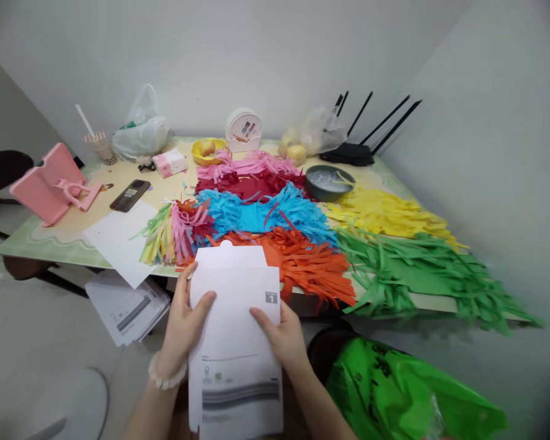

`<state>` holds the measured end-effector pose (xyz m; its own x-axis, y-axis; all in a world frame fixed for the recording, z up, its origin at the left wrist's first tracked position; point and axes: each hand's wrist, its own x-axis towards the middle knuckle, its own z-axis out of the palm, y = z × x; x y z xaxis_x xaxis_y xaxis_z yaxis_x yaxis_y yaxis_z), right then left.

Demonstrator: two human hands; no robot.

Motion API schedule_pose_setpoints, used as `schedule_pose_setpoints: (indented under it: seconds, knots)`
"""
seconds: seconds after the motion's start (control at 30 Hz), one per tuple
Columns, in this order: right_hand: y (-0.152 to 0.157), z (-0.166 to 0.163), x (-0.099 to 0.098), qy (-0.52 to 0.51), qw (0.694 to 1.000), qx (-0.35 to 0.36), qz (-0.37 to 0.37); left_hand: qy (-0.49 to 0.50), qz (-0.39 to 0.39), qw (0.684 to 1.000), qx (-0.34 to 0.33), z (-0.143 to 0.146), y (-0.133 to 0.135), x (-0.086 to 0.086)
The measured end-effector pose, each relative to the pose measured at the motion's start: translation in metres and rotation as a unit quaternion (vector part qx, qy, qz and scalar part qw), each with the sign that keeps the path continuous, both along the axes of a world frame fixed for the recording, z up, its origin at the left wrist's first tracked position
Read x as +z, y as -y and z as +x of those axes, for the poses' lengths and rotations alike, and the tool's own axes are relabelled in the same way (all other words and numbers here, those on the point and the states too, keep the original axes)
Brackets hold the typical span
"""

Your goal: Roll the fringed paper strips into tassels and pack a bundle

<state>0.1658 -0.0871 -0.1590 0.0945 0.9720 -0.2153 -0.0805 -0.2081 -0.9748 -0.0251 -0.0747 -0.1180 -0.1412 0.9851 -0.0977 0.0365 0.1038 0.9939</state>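
I hold a white paper packet (236, 330) upright in front of me, below the table's near edge. My left hand (183, 321) grips its left side, thumb on the front. My right hand (282, 333) grips its right side, thumb laid across the front. Printed grey bars and small logos mark the packet's lower part. Just beyond it on the table (59, 241) lie fringed paper sheets: orange (309, 260), blue (261, 214), and a mixed pink and yellow bundle (174, 232).
Green fringed paper (417, 272), yellow (385, 214) and pink (252, 165) cover the table's right and middle. A grey bowl (329, 182), yellow bowl (208, 151), phone (129, 195), pink stand (50, 183), router (352, 153) and bags stand behind. A green plastic bag (403, 391) sits lower right; papers (128, 308) lower left.
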Motion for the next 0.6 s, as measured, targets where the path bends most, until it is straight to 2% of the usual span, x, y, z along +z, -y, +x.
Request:
schedule_pose_setpoints:
  seconds: [0.07,0.17,0.27,0.33,0.43,0.53,0.6]
  knots:
    - [0.003,-0.001,-0.002,0.021,1.0,-0.007,0.017,-0.093,0.052,0.994,0.01,-0.001,0.002,-0.001]
    - [0.006,-0.001,-0.002,0.056,0.997,0.011,0.056,-0.246,0.108,0.963,0.015,-0.002,-0.002,0.003]
    - [0.009,0.001,0.001,0.121,0.985,0.03,0.122,-0.281,0.12,0.952,0.02,-0.005,-0.009,0.007]
    - [0.011,0.003,0.002,0.145,0.978,0.033,0.145,-0.243,0.116,0.963,0.03,-0.008,-0.012,0.008]
    - [0.014,0.007,0.0,0.1,0.987,0.047,0.113,-0.135,0.082,0.987,0.014,-0.012,-0.012,0.012]
    - [0.02,0.01,-0.007,-0.062,0.994,0.091,0.021,0.039,0.009,0.997,-0.063,-0.014,-0.009,0.018]
    - [0.024,0.011,-0.012,-0.168,0.976,0.128,-0.054,0.125,-0.019,0.987,-0.096,-0.015,-0.008,0.021]
